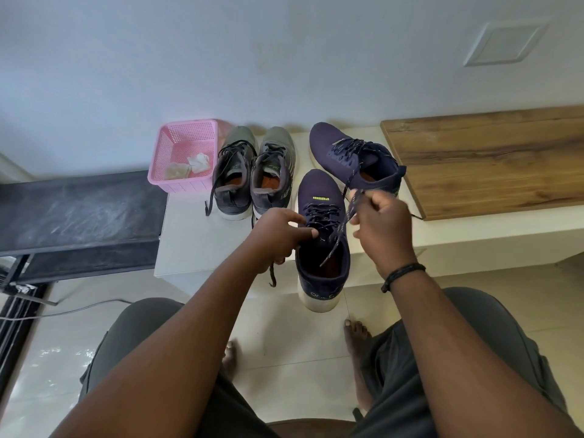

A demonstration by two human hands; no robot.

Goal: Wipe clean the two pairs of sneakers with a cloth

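Head view: our left hand [278, 235] and right hand [380, 222] each pinch a lace of the near navy sneaker [320, 216] on the bench [189, 248].

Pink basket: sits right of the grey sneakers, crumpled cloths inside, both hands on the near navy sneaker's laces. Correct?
One slip. The head view shows the pink basket left of the grey sneakers, not right. The rest holds: crumpled cloths lie inside, and the left hand and right hand hold the near navy sneaker by its laces.

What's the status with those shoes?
Both hands pinching laces of near navy sneaker. No cloth in fingers. Grey pair untouched.
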